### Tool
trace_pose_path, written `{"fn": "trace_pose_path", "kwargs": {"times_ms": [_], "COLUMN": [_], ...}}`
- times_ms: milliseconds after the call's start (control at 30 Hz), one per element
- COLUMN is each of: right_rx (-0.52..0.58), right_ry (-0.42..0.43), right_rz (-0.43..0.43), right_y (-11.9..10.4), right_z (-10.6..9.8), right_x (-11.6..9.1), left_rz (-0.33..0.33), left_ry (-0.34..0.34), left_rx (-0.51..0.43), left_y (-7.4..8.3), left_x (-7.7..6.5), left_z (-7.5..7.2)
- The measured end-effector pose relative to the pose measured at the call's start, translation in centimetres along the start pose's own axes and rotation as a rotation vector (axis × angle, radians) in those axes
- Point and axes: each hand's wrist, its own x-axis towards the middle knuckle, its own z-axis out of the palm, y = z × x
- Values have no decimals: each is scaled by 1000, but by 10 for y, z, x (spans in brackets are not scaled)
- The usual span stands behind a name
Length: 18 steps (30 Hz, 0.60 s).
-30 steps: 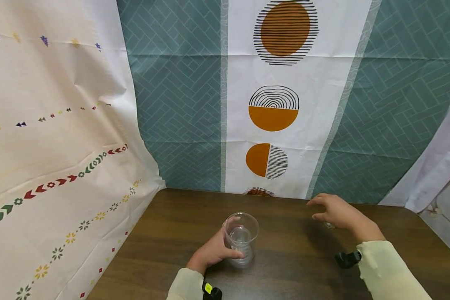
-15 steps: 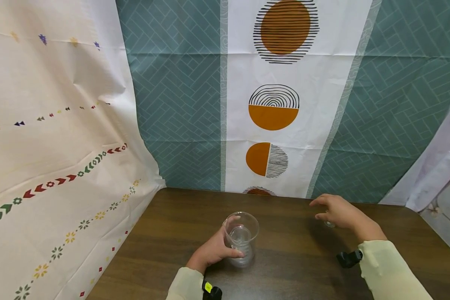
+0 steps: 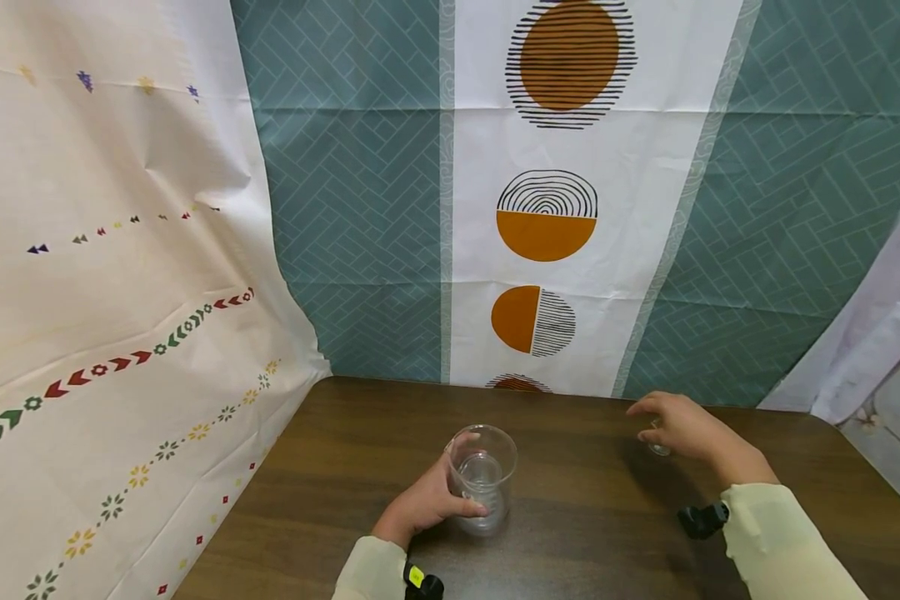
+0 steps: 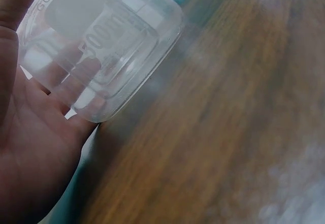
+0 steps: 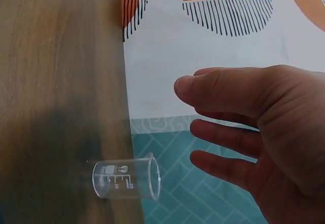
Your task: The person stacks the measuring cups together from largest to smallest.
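My left hand [image 3: 429, 498] grips a large clear beaker [image 3: 495, 492] around its side, thumb at the front and fingers behind. It stands near the middle of the table, and a smaller ring shows inside it. In the left wrist view, the beaker [image 4: 127, 46] bears a 500 ml mark, and fingers show through its wall. My right hand [image 3: 682, 423] hovers over the right side of the table, fingers loosely bent and holding nothing. Partly hidden under it is a small clear beaker [image 3: 660, 450]. The right wrist view shows this small beaker [image 5: 127, 179] with white markings, apart from the fingertips.
The brown wooden table [image 3: 570, 533] has its back edge against a teal and white patterned cloth [image 3: 360, 250]. A cream cloth [image 3: 157, 375] hangs along the left side. Pale cloth [image 3: 855, 358] borders the right edge.
My right hand has drifted slightly to the right, over the small beaker. The left hand and the large beaker have stayed in place.
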Motion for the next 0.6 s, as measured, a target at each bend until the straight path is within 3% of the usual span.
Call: {"fn": "trace_pose_path", "kwargs": {"times_ms": [600], "right_rx": [6], "right_ry": [21], "right_rz": [22], "right_y": [11], "right_z": [6], "right_x": [-4], "left_rz": [-21], "left_ry": [0], "left_rx": [14], "left_y": [-1], "left_x": [0], "left_z": [0]}}
